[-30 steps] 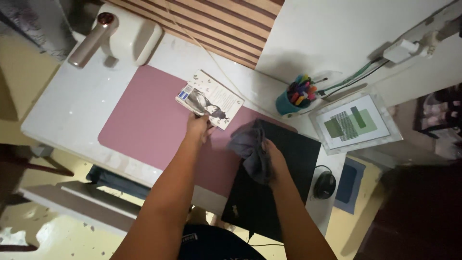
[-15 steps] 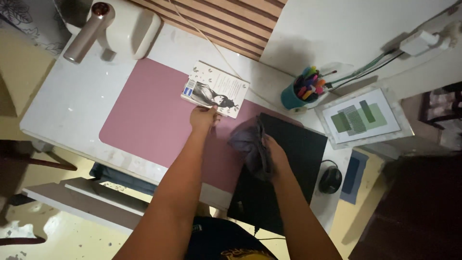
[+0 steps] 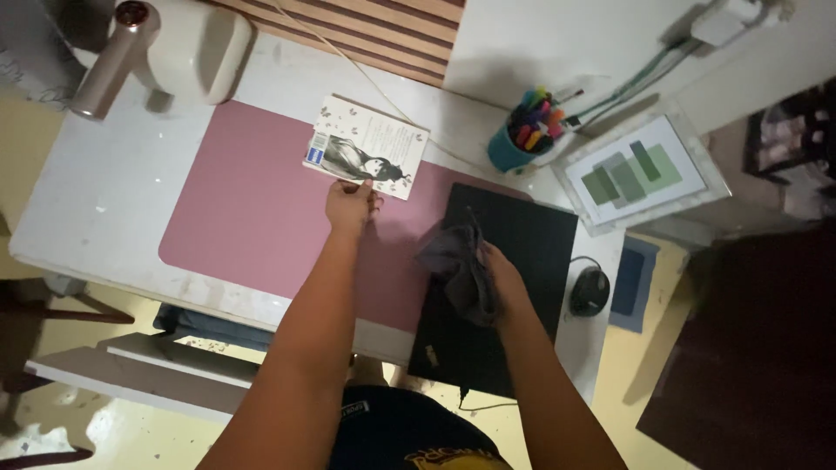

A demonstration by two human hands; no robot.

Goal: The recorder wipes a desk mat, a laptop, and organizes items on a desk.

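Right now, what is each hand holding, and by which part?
Right hand grips a bunched grey cloth by its gathered middle, over the black laptop. Left hand holds nothing; its fingertips touch the book at its near edge.

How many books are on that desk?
1. A single paperback book lies at the far edge of the pink desk mat, with the left hand touching its near edge. Anything under the closed black laptop would be hidden.

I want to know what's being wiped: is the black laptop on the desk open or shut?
Shut. The black laptop lies flat, only its plain lid showing, and the right hand presses a bunched grey cloth on it.
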